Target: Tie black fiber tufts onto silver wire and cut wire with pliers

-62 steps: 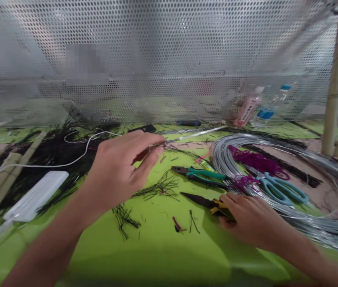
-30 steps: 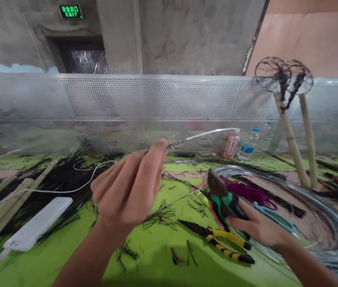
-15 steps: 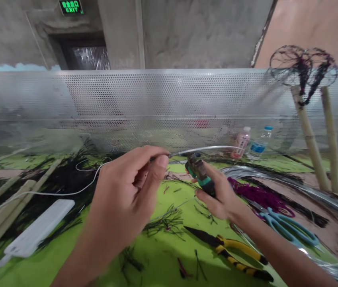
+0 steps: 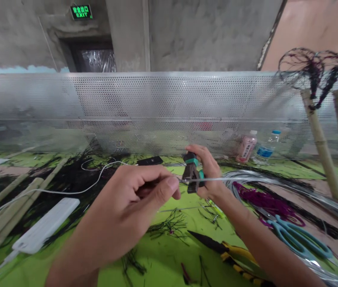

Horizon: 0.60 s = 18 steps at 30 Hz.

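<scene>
My left hand (image 4: pixel 133 207) is closed in a pinch on the end of a thin silver wire (image 4: pixel 216 179) that runs off to the right toward a large wire coil (image 4: pixel 321 199). My right hand (image 4: pixel 209 175) grips green-handled pliers (image 4: pixel 192 171), held upright with the jaws pointing down onto the wire just right of my left fingertips. Both hands are raised above the green table (image 4: pixel 163 255).
Yellow-and-black pliers (image 4: pixel 231 253) and teal scissors (image 4: pixel 300 239) lie on the table, with purple thread (image 4: pixel 261 199) and black wire scraps (image 4: pixel 165 227). A white power bank (image 4: pixel 46 230) with cable sits at the left. Two bottles (image 4: pixel 255 147) stand by a perforated metal screen (image 4: pixel 157 107). Bamboo poles (image 4: pixel 321 143) rise at right.
My right hand picked the green pliers off the table, raised them and brought them to the wire beside my left fingers. My left hand kept its pinch on the wire.
</scene>
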Tool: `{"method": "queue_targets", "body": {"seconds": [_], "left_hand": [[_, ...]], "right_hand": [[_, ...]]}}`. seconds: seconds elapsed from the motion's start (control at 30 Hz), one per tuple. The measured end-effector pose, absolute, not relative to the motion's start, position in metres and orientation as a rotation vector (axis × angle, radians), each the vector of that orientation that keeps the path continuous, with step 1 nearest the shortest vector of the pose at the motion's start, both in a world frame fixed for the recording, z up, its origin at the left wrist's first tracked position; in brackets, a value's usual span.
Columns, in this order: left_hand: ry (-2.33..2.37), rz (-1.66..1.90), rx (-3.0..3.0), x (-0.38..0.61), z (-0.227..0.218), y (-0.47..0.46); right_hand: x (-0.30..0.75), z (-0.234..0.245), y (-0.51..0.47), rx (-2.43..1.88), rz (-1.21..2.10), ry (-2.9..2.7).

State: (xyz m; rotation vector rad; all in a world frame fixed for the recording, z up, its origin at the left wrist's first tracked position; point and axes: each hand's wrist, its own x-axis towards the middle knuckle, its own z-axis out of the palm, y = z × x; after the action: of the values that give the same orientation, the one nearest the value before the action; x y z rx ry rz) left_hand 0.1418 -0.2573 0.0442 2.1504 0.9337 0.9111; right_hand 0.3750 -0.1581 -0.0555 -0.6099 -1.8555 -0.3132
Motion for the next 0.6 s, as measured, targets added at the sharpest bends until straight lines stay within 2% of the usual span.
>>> {"method": "queue_targets", "body": {"seconds": [0.6], "left_hand": [[0.89, 0.976, 2.132, 0.13, 0.045, -0.252]], "right_hand": [[0.364, -0.018, -0.12, -0.347, -0.556, -1.702]]}}
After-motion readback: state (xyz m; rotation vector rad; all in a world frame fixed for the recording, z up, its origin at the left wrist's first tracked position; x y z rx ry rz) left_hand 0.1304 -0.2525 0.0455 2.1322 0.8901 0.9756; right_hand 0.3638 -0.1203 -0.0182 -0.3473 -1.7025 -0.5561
